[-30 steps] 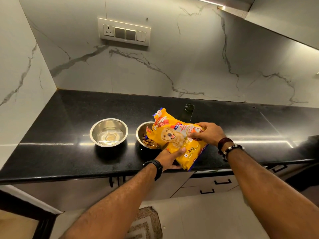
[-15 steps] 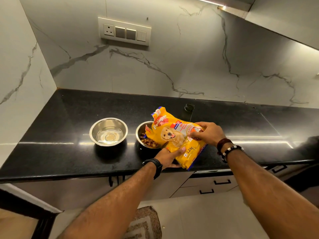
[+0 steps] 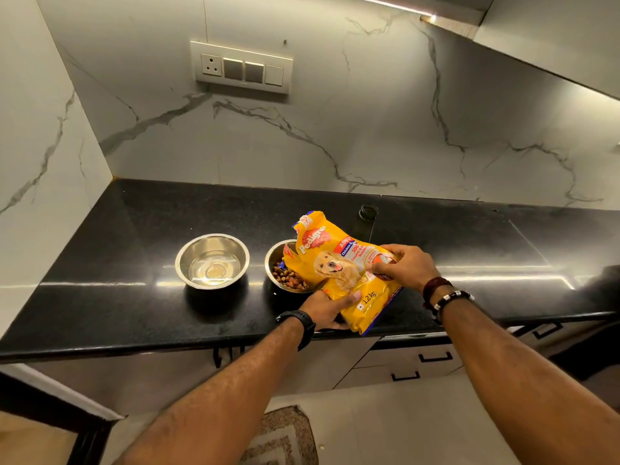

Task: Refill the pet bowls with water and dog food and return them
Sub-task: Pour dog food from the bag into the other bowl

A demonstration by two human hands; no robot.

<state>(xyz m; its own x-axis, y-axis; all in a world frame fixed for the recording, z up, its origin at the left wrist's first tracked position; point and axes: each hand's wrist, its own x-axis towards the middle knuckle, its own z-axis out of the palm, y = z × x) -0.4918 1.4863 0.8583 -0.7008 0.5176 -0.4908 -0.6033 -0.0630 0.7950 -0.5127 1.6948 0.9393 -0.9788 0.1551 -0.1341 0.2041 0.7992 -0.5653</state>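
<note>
Between my two hands, the yellow bag (image 3: pixel 339 263) is tilted with its torn mouth over the right bowl (image 3: pixel 278 260). My left hand (image 3: pixel 327 310) has its grip closed on the bag's lower edge, thumb across the front. My right hand (image 3: pixel 406 266) pinches the bag's upper side, fingers curled shut on it. Kibble (image 3: pixel 290 280) lies in that bowl, just ahead of my left hand. Further left of that hand, apart from the bag, the other bowl (image 3: pixel 212 261) holds clear water. Both bowls stand on the black surface (image 3: pixel 134 246). Beyond my right hand, near the wall, I see a small dark jar (image 3: pixel 368 212).
</note>
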